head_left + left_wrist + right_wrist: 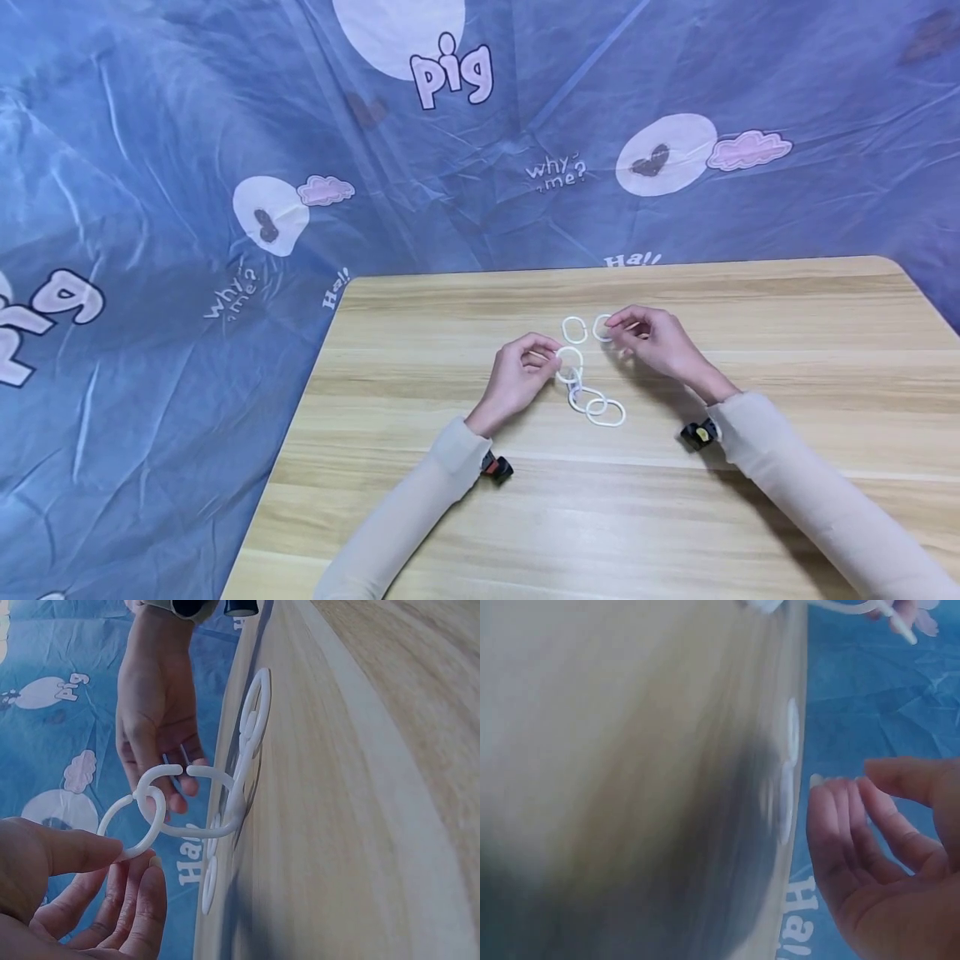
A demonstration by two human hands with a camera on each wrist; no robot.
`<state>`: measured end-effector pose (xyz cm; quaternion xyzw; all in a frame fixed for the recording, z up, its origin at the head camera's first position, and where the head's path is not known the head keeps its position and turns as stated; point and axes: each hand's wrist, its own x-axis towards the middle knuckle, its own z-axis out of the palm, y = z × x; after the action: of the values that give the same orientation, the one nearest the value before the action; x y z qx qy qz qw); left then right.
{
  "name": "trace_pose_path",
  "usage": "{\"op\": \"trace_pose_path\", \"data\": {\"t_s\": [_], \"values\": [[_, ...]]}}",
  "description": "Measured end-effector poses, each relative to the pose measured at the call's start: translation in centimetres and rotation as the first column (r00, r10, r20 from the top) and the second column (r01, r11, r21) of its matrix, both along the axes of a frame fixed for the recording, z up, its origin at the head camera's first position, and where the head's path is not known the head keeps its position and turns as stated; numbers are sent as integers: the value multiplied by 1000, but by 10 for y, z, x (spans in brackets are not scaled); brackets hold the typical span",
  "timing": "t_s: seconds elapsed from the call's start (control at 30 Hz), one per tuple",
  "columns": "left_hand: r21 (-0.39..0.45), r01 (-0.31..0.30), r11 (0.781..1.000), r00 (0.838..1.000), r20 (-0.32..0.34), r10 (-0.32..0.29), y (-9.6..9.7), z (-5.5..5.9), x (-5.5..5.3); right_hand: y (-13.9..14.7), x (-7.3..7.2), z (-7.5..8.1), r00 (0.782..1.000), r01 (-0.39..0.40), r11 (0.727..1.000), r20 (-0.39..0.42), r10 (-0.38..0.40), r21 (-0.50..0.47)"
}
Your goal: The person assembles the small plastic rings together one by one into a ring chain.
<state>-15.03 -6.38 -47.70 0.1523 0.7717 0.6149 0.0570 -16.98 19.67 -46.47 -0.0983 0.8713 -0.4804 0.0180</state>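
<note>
My left hand (521, 367) pinches a white plastic chain link (570, 348) between thumb and fingertips. In the left wrist view this link hooks through a second C-shaped link (196, 831), whose gap faces the right hand. More joined links (607, 424) trail from it onto the table. My right hand (654, 339) hovers beside a loose white link (597, 323), its fingertips overlapping that link in the head view. Seen from the right wrist, its fingers are loosely bent, thumb apart from them, holding nothing. Another loose link (574, 318) lies just left of that one.
The light wood-grain table (465, 517) fills the area under both arms. A wrinkled blue printed cloth (450, 192) hangs behind and to the left of it. Small black wrist cameras (699, 435) sit below each cuff, close over the tabletop.
</note>
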Motion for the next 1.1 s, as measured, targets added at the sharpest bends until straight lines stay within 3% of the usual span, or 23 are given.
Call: {"op": "trace_pose_path", "data": {"t_s": [0.13, 0.7, 1.1], "values": [[-6, -8, 1000, 1000, 4, 8, 1, 0, -1, 2, -6, -6, 998, 17, 995, -65, -11, 98], [16, -37, 999, 999, 28, 36, 7, 0, -7, 10, -38, -6, 999, 24, 971, 14, -29, 237], [24, -39, 999, 998, 47, 38, 7, -1, -9, 2, -51, -10, 1000, 7, 942, 2, -8, 335]]}}
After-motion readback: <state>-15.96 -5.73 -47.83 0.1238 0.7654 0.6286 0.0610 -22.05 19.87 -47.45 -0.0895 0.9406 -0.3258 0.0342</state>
